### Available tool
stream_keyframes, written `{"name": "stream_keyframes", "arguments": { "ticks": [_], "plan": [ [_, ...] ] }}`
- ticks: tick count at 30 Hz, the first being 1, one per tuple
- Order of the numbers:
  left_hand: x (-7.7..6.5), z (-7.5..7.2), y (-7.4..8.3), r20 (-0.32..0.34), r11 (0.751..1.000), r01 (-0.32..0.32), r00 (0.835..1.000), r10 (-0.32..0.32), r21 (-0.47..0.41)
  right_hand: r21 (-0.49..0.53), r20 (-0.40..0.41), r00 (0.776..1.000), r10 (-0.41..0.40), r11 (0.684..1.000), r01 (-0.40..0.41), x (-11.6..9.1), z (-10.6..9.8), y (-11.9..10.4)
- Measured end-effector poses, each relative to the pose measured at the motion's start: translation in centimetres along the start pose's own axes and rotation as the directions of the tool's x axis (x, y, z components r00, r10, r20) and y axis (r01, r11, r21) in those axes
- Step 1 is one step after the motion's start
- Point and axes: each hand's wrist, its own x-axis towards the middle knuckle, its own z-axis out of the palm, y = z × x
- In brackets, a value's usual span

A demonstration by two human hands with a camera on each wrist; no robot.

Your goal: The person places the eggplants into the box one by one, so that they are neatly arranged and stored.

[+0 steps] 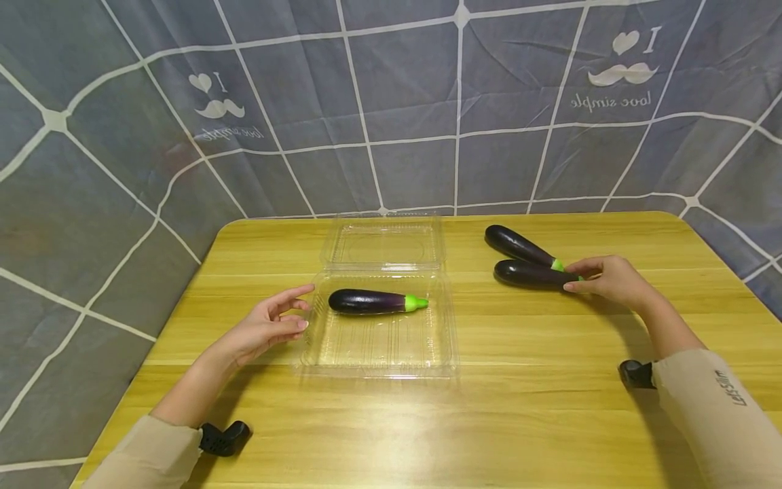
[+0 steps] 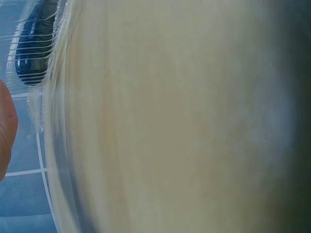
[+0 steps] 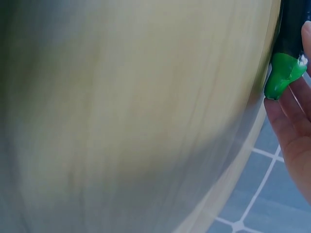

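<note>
On the right of the table two dark purple eggplants lie close together. My right hand has its thumb and fingers at the stem end of the front eggplant, pinching it. Its green cap shows between thumb and fingers in the right wrist view. Just behind it lies the back eggplant. A third eggplant rests lengthwise in a clear plastic clamshell box, green stem to the right. My left hand holds nothing, its loosely bent fingers right at the box's left rim.
The box's clear lid lies folded back behind its base. Beyond the wooden table hangs a grey cloth with white lines. Black wrist mounts stick out from both sleeves, low over the table.
</note>
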Motion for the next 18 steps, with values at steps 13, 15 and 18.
{"name": "stream_keyframes", "arguments": {
  "ticks": [13,15,18],
  "plan": [
    [-0.01,0.10,0.11,0.004,1.000,0.007,1.000,-0.007,-0.005,-0.023,-0.006,0.999,-0.048,0.999,0.047,-0.46,0.02,0.04],
    [-0.02,0.12,0.14,0.005,1.000,0.008,1.000,-0.008,-0.009,-0.022,-0.004,0.999,-0.054,0.998,0.054,-0.55,0.00,-0.06],
    [-0.03,0.15,0.19,0.002,1.000,0.009,1.000,-0.009,-0.008,-0.021,-0.007,0.997,-0.071,0.997,0.071,-0.66,-0.03,-0.30]
  ]
}}
